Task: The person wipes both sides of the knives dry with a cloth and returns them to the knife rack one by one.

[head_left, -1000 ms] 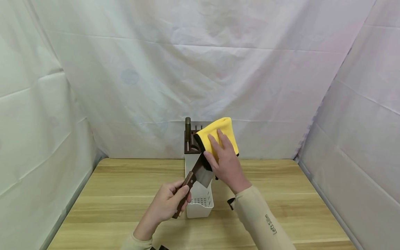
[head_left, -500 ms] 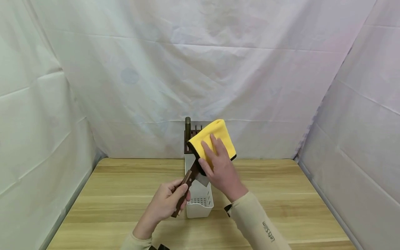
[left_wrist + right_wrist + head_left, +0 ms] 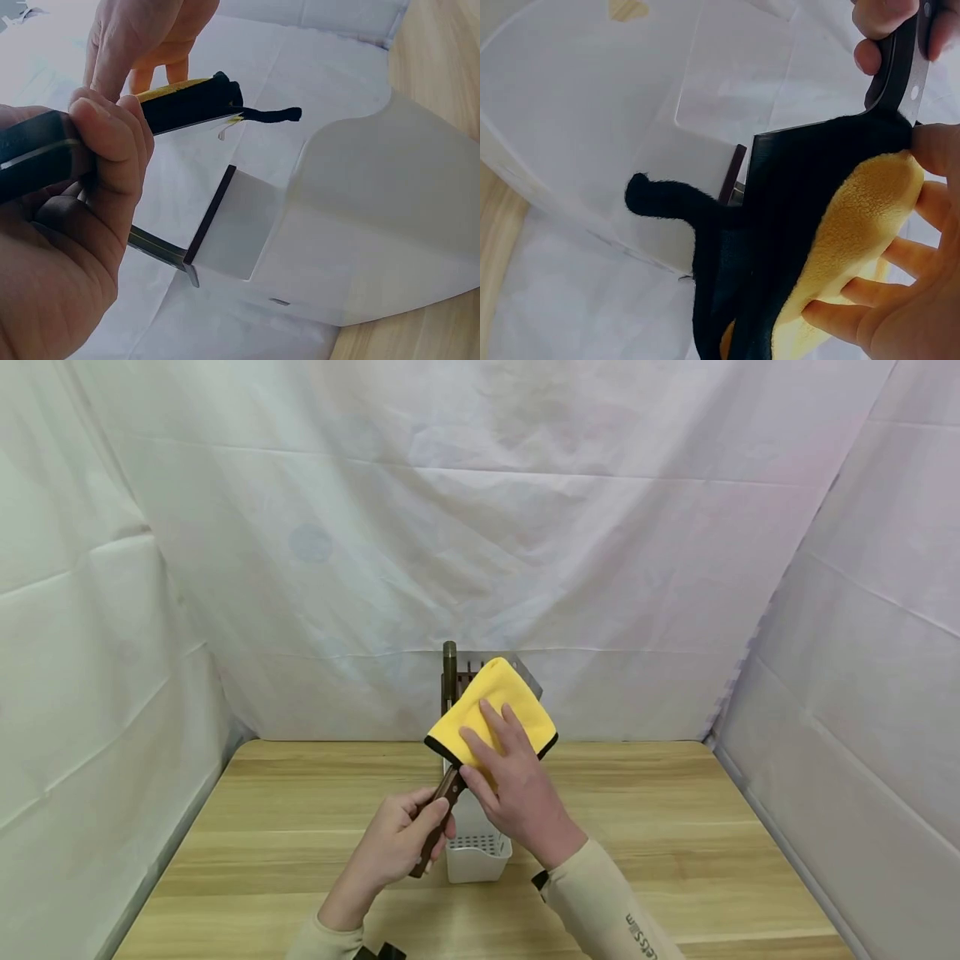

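My left hand (image 3: 396, 845) grips the dark wooden handle (image 3: 437, 835) of a cleaver, its blade tilted up and to the right. A folded yellow cloth (image 3: 487, 714) with black edging covers most of the blade; a grey blade corner (image 3: 529, 677) shows beyond it. My right hand (image 3: 519, 795) lies on the cloth with fingers spread, pressing it against the blade close to the handle. In the right wrist view, the cloth's black underside (image 3: 780, 217) lies along the blade and a black loop (image 3: 671, 199) hangs off it.
Behind the hands stands a white knife holder with a dark slotted top; a dark green handle (image 3: 449, 668) sticks up from it. The holder's white perforated basket (image 3: 478, 864) faces me on the wooden table (image 3: 300, 827). White sheets (image 3: 480, 543) hang at the back and sides.
My right hand has slid the cloth down and left along the blade toward the handle, uncovering the far corner and covering the near part. My left hand keeps its grip almost unmoved.
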Demonstrator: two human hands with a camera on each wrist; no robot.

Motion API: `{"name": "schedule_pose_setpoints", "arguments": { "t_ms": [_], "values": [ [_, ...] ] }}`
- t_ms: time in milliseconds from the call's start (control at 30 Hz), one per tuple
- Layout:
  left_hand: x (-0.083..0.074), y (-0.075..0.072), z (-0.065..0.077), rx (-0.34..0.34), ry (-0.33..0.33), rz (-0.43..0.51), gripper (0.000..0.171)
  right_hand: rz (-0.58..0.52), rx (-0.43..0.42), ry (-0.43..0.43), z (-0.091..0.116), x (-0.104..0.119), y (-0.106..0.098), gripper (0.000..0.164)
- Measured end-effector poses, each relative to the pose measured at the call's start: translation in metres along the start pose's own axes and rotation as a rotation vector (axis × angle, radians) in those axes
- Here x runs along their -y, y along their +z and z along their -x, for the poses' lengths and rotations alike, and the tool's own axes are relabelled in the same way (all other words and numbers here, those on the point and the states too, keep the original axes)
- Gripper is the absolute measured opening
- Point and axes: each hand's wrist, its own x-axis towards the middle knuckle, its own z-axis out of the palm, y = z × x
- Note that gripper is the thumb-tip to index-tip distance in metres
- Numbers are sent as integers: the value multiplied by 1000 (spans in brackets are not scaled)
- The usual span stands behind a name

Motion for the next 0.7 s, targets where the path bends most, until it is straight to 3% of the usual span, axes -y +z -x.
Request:
{"name": "schedule_pose_setpoints", "arguments": {
  "t_ms": [467, 700],
  "values": [
    [2, 2, 2, 19, 32, -10, 33, 3, -13, 10, -2, -13, -4, 48],
    [2, 3, 3, 22, 58, -23, 31, 4, -7, 81, -13, -25, -9, 48]
  ]
}}
